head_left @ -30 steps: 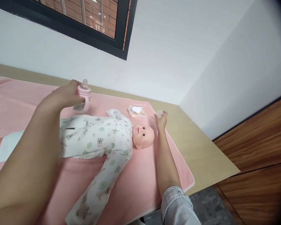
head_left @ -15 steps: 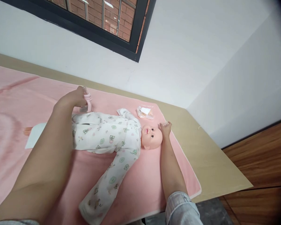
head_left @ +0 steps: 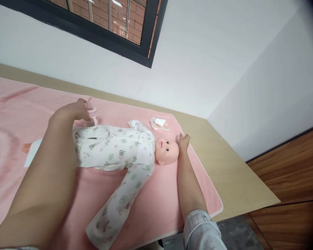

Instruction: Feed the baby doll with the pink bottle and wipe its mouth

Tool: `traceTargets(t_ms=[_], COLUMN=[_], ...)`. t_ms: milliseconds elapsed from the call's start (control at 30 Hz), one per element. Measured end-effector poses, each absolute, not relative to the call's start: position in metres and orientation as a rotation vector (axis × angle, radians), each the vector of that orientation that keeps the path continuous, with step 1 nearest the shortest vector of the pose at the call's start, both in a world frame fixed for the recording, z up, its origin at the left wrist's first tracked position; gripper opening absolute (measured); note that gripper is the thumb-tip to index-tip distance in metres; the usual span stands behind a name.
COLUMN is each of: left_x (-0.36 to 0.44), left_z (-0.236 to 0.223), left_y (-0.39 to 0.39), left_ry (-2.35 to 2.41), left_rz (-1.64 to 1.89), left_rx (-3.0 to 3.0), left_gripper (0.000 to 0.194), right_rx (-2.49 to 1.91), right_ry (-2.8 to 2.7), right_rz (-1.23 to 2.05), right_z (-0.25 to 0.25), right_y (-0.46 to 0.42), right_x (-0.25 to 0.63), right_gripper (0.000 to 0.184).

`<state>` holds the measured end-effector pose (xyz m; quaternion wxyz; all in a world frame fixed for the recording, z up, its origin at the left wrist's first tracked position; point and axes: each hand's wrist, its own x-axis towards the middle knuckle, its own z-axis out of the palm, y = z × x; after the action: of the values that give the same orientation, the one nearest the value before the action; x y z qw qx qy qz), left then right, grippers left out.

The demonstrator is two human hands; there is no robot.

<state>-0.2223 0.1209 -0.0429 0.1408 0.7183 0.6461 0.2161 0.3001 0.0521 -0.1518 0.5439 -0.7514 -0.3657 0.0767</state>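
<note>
A doll (head_left: 167, 151) lies on its back in a white patterned outfit (head_left: 114, 147), its head to the right and one long sleeve stretched toward me. Beyond its lower body, my left hand (head_left: 79, 110) is closed around a baby bottle (head_left: 93, 116) with a pink collar and handle; the bottle stands upright, its teat showing. Just past the top of the doll's head, my right hand (head_left: 184, 141) has its fingers closed on a small clear object, too small to name. My left forearm hides part of the doll's legs.
A pink blanket (head_left: 146, 205) covers much of the tan table (head_left: 224, 173). Near the doll's shoulder lies a clear plastic packet with a white label (head_left: 160, 123). The wall and a dark window frame (head_left: 143, 52) rise behind; wooden panels (head_left: 292, 173) stand at right.
The bottle now shows more upright, with its teat in view beside my left fingers. My right hand stays close to the doll's head. The whole view has shifted slightly.
</note>
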Motion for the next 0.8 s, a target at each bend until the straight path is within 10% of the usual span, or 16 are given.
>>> traceTargets(t_ms=[133,433,800], left_x=[-0.208,-0.093,0.072], left_z=[-0.013,0.053,0.010], left_y=[0.096,0.009,0.043], left_ry=[2.076,1.847,0.991], left_rz=[0.448,1.132,0.283], left_rx=[1.907,2.516,2.569], left_gripper=[0.128,0.059,0.031], right_rx=[-1.740,-1.483,-1.529], right_ry=[-0.838,-1.188,-1.586], right_rz=[0.128,-0.143,0.168], right_z=[-0.148,-0.136,-0.139], right_y=[0.050,0.046,0.056], right_x=[0.297,0.280,0.251], right_gripper=[0.051,0.030,0.025])
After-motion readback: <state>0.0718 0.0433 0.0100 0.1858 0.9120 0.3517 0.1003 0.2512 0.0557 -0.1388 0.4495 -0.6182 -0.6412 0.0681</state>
